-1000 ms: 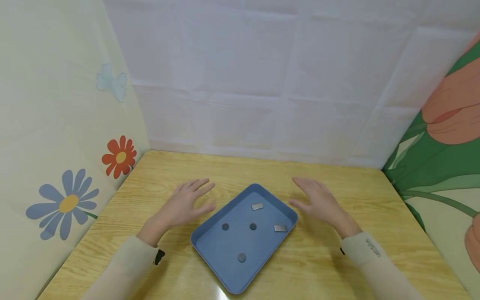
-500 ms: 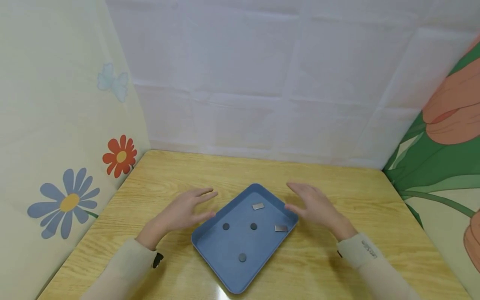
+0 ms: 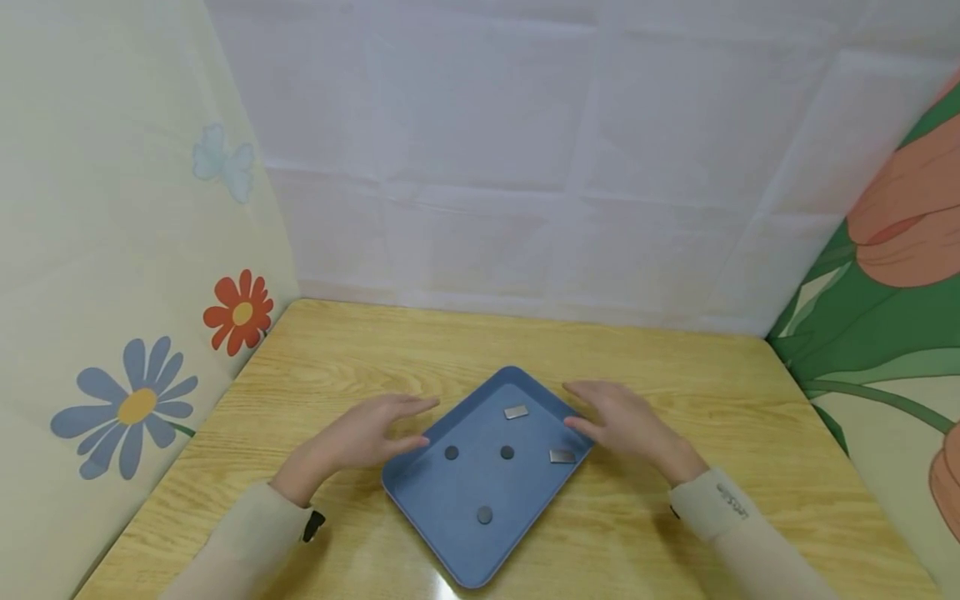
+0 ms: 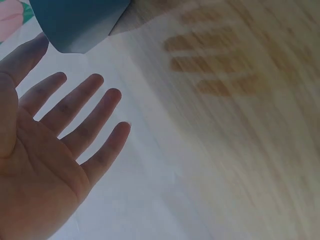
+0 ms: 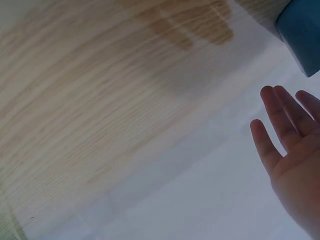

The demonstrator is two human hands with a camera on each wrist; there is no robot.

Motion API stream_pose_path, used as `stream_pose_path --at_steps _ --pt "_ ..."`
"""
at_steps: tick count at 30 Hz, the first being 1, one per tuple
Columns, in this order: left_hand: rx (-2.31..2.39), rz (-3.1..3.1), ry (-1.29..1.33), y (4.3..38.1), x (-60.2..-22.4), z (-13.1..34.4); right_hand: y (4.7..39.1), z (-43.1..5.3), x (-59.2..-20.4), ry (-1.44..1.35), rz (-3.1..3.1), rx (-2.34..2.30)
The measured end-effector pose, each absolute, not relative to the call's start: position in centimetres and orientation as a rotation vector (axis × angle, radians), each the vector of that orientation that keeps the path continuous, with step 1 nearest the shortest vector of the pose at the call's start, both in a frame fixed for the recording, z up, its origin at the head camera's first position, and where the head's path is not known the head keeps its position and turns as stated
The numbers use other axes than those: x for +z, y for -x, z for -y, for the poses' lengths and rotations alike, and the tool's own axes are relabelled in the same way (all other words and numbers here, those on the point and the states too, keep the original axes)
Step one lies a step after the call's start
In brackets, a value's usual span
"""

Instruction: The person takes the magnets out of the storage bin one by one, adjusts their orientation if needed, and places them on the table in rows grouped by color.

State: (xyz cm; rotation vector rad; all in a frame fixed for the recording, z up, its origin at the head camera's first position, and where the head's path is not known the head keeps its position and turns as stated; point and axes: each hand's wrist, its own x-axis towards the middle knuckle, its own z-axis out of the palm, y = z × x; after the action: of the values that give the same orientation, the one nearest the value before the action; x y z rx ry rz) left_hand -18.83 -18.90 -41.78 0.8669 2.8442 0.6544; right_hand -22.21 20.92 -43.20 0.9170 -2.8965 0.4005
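Observation:
A blue rectangular tray [image 3: 472, 550] lies at an angle on the table in the head view. Inside it are several small flat pieces: dark discs [image 3: 507, 452] and two silvery rectangles, one [image 3: 516, 412] near the far corner and another [image 3: 562, 457] by the right corner. My left hand [image 3: 367, 432] is at the tray's left rim, its thumb tip over the edge; the left wrist view shows the palm with fingers spread. On the opposite side my right hand [image 3: 630, 421] has fingers extended at the right rim. Whether either hand touches the rim I cannot tell.
The wooden table [image 3: 660, 533] runs back to a white cloth backdrop [image 3: 480, 167]. Flower-printed cloths stand at the left [image 3: 135, 250] and right [image 3: 892, 333] sides.
Both hands have come inward and lower, toward the tray's rim from either side. The tray and the pieces in it have stayed in place.

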Motion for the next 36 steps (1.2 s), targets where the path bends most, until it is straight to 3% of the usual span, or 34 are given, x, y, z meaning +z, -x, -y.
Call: stream_pose_path --at_steps 36 --pt "0.678 -2.692 -0.866 18.99 -42.48 19.14 21.76 -19.98 -44.18 -0.935 2.936 0.448"
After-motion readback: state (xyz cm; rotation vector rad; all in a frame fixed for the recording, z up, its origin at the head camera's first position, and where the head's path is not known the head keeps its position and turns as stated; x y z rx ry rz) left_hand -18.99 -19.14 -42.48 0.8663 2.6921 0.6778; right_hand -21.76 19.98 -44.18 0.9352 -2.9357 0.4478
